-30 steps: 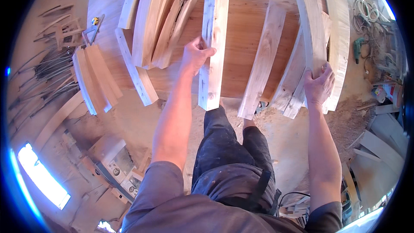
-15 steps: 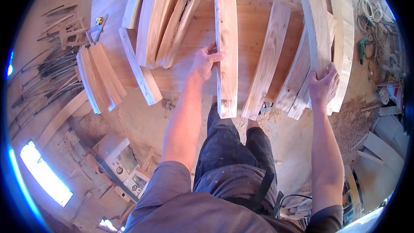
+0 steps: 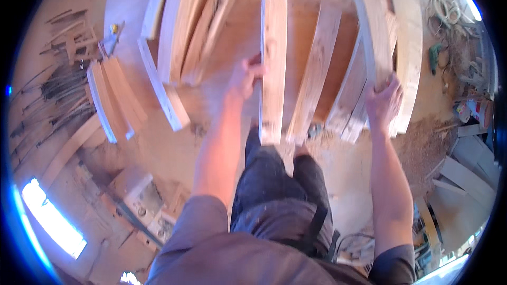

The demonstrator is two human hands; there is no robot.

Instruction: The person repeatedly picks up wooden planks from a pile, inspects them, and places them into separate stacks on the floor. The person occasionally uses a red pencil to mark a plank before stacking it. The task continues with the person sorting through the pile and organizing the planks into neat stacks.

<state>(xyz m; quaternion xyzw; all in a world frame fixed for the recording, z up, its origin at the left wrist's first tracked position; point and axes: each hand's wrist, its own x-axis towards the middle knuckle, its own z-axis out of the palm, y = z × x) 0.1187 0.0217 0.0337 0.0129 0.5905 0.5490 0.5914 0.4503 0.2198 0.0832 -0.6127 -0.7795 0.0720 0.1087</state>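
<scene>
Gripping: my left hand (image 3: 244,77) is pressing against the left edge of a pale upright plank (image 3: 273,68), fingers curled on the wood; the frame is blurred, so I cannot tell how far the fingers are wrapping round it. That plank is lying near the middle of the plywood workbench (image 3: 222,47), its near end overhanging the bench edge just above my knees.

Item, far left: a heap of thin offcuts and strips (image 3: 58,82) is lying on the floor beside the bench.

Item, left of bench: a short stack of curved boards (image 3: 108,100) is hanging at the bench's left side, and a long narrow slat (image 3: 161,87) is slanting next to it.

Item, upper left of bench: a bundle of curved boards (image 3: 195,21) is resting together, well apart from my left hand.

Item, right of centre: a second plank (image 3: 315,68) is lying just beside the one I am pressing, tilted slightly.

Item, right: my right hand (image 3: 384,103) is clasping the lower end of a stack of curved boards (image 3: 377,42), fingers spread over the top board, thumb at its edge.

Item, far right: a green power drill (image 3: 435,55) and a coil of pale cord (image 3: 443,8) are sitting on the sawdust-covered floor.
</scene>
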